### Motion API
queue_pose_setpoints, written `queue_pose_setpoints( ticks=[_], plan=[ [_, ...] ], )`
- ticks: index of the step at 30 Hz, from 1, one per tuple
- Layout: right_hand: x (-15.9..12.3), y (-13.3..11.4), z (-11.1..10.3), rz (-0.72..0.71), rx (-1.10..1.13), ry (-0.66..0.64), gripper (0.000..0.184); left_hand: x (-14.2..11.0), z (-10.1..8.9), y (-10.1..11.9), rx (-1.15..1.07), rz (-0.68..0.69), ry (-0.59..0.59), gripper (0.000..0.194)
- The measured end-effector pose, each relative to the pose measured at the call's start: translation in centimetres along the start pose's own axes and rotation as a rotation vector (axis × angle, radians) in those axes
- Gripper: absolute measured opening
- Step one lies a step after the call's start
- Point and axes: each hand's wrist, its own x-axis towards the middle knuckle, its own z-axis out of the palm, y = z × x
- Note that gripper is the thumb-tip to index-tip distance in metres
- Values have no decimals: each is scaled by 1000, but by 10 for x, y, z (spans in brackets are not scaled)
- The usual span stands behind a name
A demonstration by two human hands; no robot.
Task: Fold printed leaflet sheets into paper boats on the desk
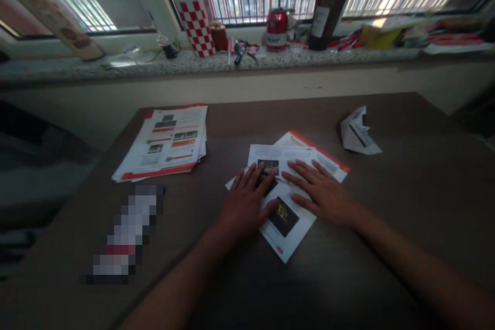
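A printed paper sheet [288, 224], white with orange edges and dark photos, lies partly folded on the dark brown table [406, 191]. My left hand [245, 201] rests flat on its left part, fingers stretched out. My right hand [323, 191] lies flat on its right part, fingers spread and pointing left. Both palms press down on the paper; neither hand grips anything.
A stack of similar printed sheets [166, 142] lies at the left. A folded paper piece [358, 134] sits at the back right. A blurred-out object [126, 234] lies near left. The windowsill holds a red can [276, 29], a dark bottle [327, 13], a checkered cup [199, 28] and pens.
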Motion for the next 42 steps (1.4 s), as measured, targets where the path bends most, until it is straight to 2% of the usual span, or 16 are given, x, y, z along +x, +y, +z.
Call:
queue_pose_setpoints(
  ticks=[6, 19, 32, 36, 42],
  plan=[
    [1, -3, 0, 19, -1, 8, 65, 0, 1, 0, -27, -8, 58, 73],
    [0, -2, 0, 11, -13, 4, 58, 0, -2, 0, -9, -17, -33, 73],
    [-1, 4, 0, -1, -34, -4, 58, -5, 4, -2, 9, -18, 69, 80],
    [-3, 5, -1, -18, -25, -10, 59, -10, 1, 2, 42, -61, 99, 74],
    [-8, 5, -6, -40, -40, -27, 59, -19, -9, -3, 28, -70, 55, 68]
  ],
)
